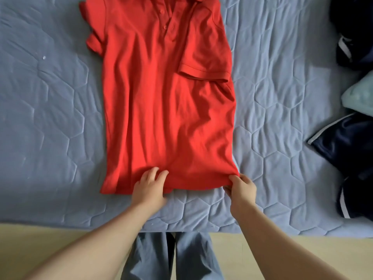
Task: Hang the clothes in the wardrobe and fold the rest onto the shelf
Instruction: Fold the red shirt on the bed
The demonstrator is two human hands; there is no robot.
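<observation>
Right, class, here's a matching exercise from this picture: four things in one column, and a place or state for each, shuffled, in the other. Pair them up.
Column one:
1. red polo shirt
2. left hand
3. right hand
4. navy garment

Column two:
a. pinches the shirt's near right corner
b. lies spread out, buttons up, on the blue bed cover
c. lies bunched at the right side of the bed
d. fingers lie on the middle of the shirt's near edge

Pairs: 1-b, 2-d, 3-a, 4-c.
</observation>
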